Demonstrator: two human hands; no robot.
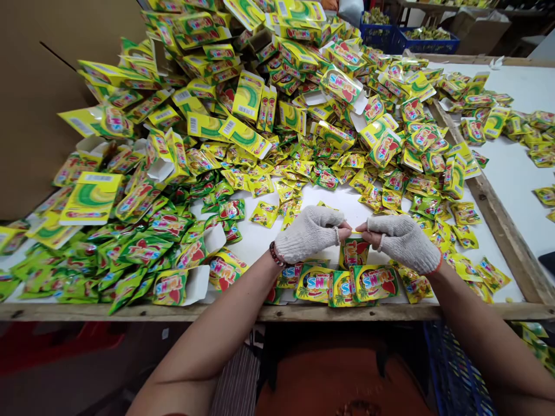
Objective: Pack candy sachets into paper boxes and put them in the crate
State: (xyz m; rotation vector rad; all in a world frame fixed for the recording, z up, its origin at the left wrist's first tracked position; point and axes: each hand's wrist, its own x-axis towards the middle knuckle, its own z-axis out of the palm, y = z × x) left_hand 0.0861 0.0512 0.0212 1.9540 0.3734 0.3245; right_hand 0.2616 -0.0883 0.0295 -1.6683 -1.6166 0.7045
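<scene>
In white fingerless gloves, my left hand [309,232] and my right hand [404,240] face each other over the white tabletop. Their fingertips are closed on the top edge of a small printed cardboard box [354,253], one hand at each end. The box stands upright, its "Twins" front towards me. Just below it, several yellow candy sachets [373,283] lie overlapping along the table's front edge. Another printed box [170,287] with its flap open lies to the left, near a heap of green sachets [145,248].
A tall pile of yellow-green boxes [247,95] covers the back of the table. Loose yellow sachets [462,237] lie right of my hands. A wooden rail [494,216] bounds the right side. Blue crates [427,43] stand behind; a large brown carton [65,110] is at left.
</scene>
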